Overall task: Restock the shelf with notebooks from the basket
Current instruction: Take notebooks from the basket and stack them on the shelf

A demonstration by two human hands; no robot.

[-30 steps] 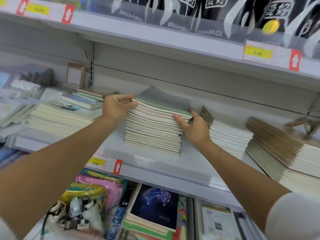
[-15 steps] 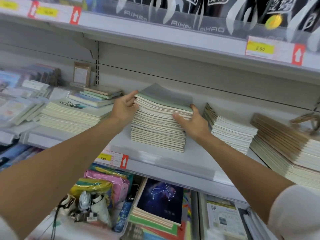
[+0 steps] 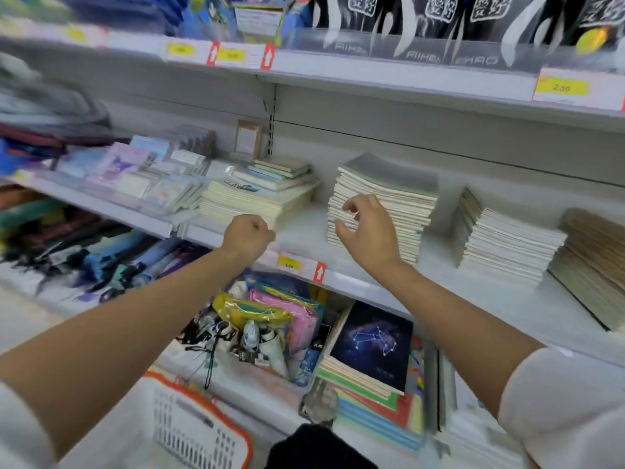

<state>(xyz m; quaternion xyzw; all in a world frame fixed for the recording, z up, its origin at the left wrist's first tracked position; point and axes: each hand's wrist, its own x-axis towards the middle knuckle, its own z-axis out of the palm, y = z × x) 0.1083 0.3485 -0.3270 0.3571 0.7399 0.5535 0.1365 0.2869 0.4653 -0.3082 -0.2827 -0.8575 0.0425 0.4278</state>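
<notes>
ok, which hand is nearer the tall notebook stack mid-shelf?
Right. The right hand is just in front of the notebook stack, at its left front corner. The left hand, a fist, is off to its left by the shelf edge.

Fig. 1. Aisle of a stationery shop. Tiered white metal shelves (image 3: 473, 292) carry yellow price labels (image 3: 288, 264) with red arrows (image 3: 319, 272) on their front edges; the upper label (image 3: 562, 88) reads 2.00. Goods lie in identical multiples: stacks of notebooks (image 3: 389, 198) and, on the tier below, packaged pencil cases (image 3: 297, 321). A plastic shopping basket (image 3: 182, 431) with an orange rim appears at lower left.
</notes>
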